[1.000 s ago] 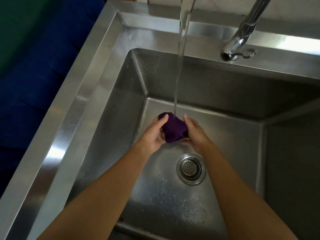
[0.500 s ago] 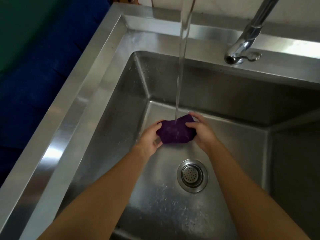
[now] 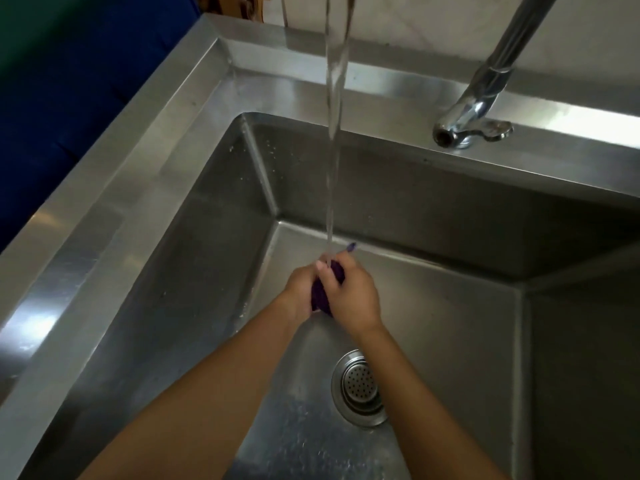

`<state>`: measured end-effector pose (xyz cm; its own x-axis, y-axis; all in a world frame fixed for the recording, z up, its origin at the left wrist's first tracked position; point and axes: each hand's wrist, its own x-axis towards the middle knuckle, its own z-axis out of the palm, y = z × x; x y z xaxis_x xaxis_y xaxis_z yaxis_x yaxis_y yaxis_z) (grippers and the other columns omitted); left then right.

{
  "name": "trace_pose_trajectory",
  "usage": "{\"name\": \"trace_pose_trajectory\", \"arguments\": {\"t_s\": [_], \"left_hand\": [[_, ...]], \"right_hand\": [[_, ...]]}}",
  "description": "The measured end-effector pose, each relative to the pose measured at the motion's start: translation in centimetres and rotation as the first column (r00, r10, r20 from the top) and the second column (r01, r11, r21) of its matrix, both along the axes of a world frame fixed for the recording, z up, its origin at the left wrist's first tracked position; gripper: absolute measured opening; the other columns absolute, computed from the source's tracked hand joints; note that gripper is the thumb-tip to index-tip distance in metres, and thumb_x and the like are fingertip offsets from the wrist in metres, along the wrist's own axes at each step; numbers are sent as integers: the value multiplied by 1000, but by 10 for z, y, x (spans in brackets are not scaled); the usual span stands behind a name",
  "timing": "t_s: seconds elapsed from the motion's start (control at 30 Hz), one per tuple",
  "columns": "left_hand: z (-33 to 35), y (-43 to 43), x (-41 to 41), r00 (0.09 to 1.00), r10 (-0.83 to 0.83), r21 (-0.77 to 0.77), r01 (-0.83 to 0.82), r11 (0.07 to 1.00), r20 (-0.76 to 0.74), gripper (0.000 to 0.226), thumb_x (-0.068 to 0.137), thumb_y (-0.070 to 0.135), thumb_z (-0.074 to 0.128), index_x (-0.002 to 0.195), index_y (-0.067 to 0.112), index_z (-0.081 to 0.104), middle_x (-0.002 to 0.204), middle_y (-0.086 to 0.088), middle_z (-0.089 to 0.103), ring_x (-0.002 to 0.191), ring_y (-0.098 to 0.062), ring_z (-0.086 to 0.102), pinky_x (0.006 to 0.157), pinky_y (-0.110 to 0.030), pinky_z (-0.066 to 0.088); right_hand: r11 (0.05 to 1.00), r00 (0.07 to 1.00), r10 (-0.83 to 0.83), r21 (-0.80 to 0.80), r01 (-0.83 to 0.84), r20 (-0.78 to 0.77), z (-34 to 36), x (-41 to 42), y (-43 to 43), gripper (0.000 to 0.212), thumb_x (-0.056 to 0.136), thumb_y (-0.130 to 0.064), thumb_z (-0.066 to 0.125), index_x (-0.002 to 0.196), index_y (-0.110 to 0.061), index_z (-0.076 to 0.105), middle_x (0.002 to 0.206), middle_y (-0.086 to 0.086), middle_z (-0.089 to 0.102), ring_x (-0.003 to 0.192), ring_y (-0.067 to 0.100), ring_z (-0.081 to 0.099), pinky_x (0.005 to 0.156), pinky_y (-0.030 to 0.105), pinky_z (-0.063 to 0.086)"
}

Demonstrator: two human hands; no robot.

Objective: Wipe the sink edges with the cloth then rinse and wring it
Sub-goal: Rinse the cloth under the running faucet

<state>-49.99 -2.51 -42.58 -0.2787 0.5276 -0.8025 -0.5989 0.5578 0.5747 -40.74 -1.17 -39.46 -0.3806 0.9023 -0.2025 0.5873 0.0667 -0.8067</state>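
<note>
A small purple cloth (image 3: 320, 296) is bunched tight between both my hands, low inside the steel sink basin (image 3: 214, 271). My left hand (image 3: 300, 292) presses it from the left and my right hand (image 3: 353, 294) wraps over it from the right. Most of the cloth is hidden by my fingers; a small tip pokes out at the top right. A stream of water (image 3: 334, 150) falls straight onto the cloth and my fingertips.
A chrome tap (image 3: 478, 98) stands on the sink's back ledge at the right, its spout not running. The round drain strainer (image 3: 360, 388) lies in the basin floor under my right forearm. The wide steel rim (image 3: 114, 188) runs along the left, with dark blue beyond it.
The cloth was spread wider between my hands half a second ago. Both hands have closed together and squeezed it into a tight ball under the stream.
</note>
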Motion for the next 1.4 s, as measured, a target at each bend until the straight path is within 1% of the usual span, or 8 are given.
{"name": "trace_pose_trajectory", "arguments": {"t_s": [0.17, 0.43, 0.63, 0.77, 0.87, 1.0, 1.17, 1.4], "left_hand": [[-4, -2, 13, 999, -32, -24, 32, 999, -26, 59, 98, 26, 39, 45, 13, 59, 37, -3, 52, 29, -13, 49, 33, -14, 34], [2, -1, -18, 999, -7, -15, 6, 1000, -48, 37, 82, 54, 58, 82, 18, 68, 69, 0, 68, 59, -15, 64, 52, -23, 48], [19, 2, 7, 991, -94, -13, 93, 996, -98, 42, 93, 22, 45, 55, 12, 57, 35, 1, 50, 36, -16, 51, 36, -17, 37], [11, 4, 8, 891, -171, -59, 161, 985, -422, 37, 94, 35, 44, 77, 12, 67, 65, -6, 62, 65, -24, 60, 64, -37, 51], [11, -1, 8, 864, -150, -9, 166, 986, -481, 35, 95, 45, 44, 89, 15, 62, 82, -3, 64, 79, -22, 65, 67, -31, 54], [2, -7, -4, 892, -45, 66, 83, 994, -449, 27, 94, 33, 53, 107, 11, 62, 93, -1, 64, 81, -12, 62, 57, -16, 47], [5, -16, -14, 983, 73, 162, -46, 986, -170, 13, 93, 17, 53, 100, 11, 62, 86, -8, 67, 73, -19, 66, 55, -24, 52], [17, -22, -20, 941, -149, 44, 143, 989, 303, 57, 84, 61, 51, 117, 15, 59, 111, -14, 65, 100, -35, 64, 79, -53, 56]], "right_hand": [[974, 958, -225, 17, 226, 177, 2, -17, 20, 43, 99, -44, 31, 100, -11, 59, 100, 15, 69, 95, 34, 63, 68, 32, 40], [1000, 998, 8, -28, -6, 66, -3, -11, 1, 26, 97, -37, 40, 108, -17, 53, 108, 9, 56, 89, 28, 59, 74, 32, 45], [938, 930, -338, -32, 346, 143, 0, -28, 14, 40, 96, -45, 38, 93, -14, 64, 96, 13, 69, 89, 32, 63, 68, 29, 39], [934, 938, -332, -106, 342, 102, -15, -25, 33, 45, 99, -39, 34, 103, -6, 63, 101, 18, 68, 90, 31, 62, 68, 28, 36], [913, 935, -350, -203, 355, 62, -23, -12, 35, 47, 101, -38, 30, 112, -1, 57, 109, 23, 64, 101, 34, 60, 75, 30, 39], [884, 961, -266, -376, 276, 79, -33, 10, 38, 53, 97, -46, 33, 110, -2, 61, 114, 22, 63, 109, 36, 58, 97, 42, 45], [838, 926, -324, -514, 186, -194, -25, 31, 45, 18, 90, -24, 57, 75, -22, 65, 89, 6, 68, 88, 24, 64, 80, 39, 53], [804, 799, -315, -591, -62, -513, 0, 25, 39, 21, 65, 3, 50, 69, -15, 61, 65, -6, 62, 67, 9, 52, 57, 18, 41]]}}
